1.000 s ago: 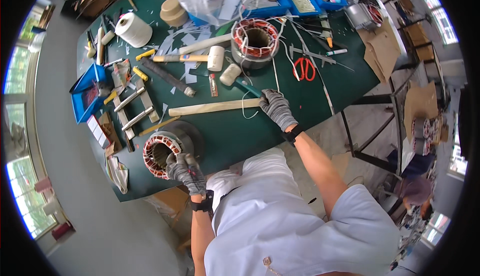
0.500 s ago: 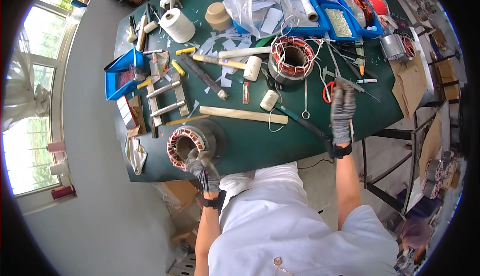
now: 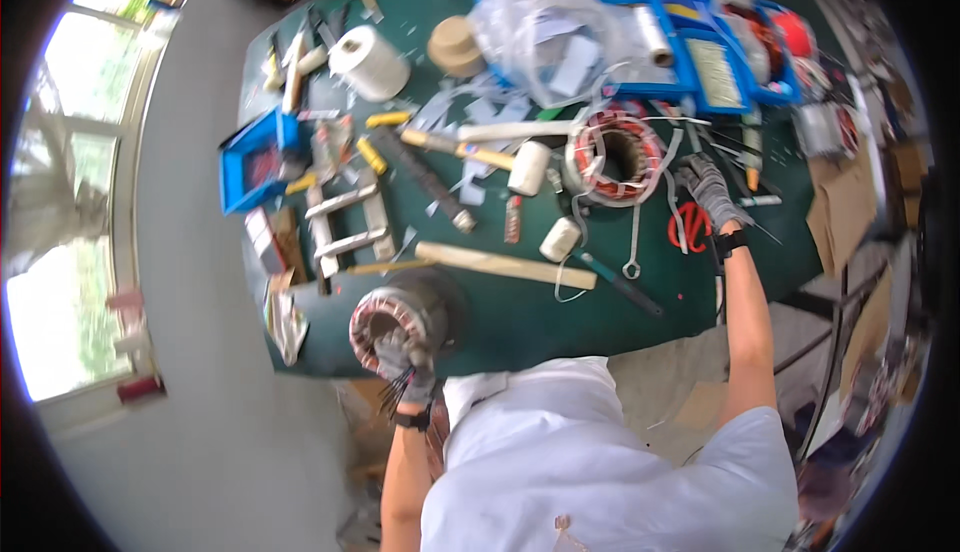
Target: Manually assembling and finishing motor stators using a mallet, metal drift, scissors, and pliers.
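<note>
At the near edge of the green table lies a motor stator (image 3: pixel 425 307) on its side, its laced winding end facing left. My gloved left hand (image 3: pixel 408 357) is closed on the lower rim of that winding, with dark lead wires hanging below it. A second stator (image 3: pixel 615 157) stands upright farther off, a white lacing cord around its red windings. Just right of it, my gloved right hand (image 3: pixel 712 192) reaches down with bent fingers, near red-handled scissors (image 3: pixel 688 227) and a pale strip (image 3: pixel 675 157). Blur hides whether those fingers hold anything.
Between the stators lie a wooden bar (image 3: pixel 505 264), a white-headed mallet (image 3: pixel 560 240) and a metal hook (image 3: pixel 632 267). Blue bins (image 3: pixel 725 102) fill the back right; another bin (image 3: pixel 232 177) sits at left. A thread cone (image 3: pixel 370 64) stands farther back.
My right hand has moved forward past the scissors, its fingers now bent downward. The left hand stays on the near stator. Another person's gloved hand has left the back of the table. The view has shifted.
</note>
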Tool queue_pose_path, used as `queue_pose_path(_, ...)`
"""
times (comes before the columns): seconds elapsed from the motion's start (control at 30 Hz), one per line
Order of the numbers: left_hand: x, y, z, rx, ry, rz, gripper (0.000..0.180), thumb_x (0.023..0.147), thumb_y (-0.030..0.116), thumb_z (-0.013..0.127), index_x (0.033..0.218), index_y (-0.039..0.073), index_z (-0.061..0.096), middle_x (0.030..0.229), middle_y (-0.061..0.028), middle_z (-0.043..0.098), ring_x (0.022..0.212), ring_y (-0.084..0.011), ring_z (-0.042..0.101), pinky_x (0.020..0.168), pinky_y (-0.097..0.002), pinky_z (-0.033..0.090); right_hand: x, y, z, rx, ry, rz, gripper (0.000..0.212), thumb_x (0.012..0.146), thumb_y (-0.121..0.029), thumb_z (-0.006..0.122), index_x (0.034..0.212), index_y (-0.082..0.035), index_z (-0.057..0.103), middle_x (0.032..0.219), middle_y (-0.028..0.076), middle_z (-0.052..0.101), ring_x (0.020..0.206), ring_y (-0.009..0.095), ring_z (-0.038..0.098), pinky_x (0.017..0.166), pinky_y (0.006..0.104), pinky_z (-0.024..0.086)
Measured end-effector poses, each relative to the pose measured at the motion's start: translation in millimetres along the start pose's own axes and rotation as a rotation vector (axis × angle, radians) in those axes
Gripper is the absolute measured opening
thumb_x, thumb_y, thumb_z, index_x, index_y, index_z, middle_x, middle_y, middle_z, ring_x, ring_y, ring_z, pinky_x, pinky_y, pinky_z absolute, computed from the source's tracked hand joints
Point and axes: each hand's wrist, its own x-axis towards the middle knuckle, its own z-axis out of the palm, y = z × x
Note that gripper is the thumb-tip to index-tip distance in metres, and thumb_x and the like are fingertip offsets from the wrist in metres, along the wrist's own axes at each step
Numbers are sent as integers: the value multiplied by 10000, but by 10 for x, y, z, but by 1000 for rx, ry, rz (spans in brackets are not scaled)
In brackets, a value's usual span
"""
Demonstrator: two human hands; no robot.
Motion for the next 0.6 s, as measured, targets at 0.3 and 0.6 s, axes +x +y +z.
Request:
queue_pose_path(0.3,-32,186,-52,-475,-83,-311,201,740,264,475,695,93,380,787,-74,387,810,-257,393,794,-382,274,818,-87,539,672,-106,423,367,872,-248,497,1167,-30,515,1020,132,610,935,210,568,844,294,421)
queue_pose_path(0.6,121,139,-176,128,-32,173,91,633,154,531,702,97,543,759,-93,500,750,-277,491,670,-406,358,337,-86,-174,-111,-244,250,349,869,-270,518,1120,-27,534,963,90,614,816,218,575,722,330,444)
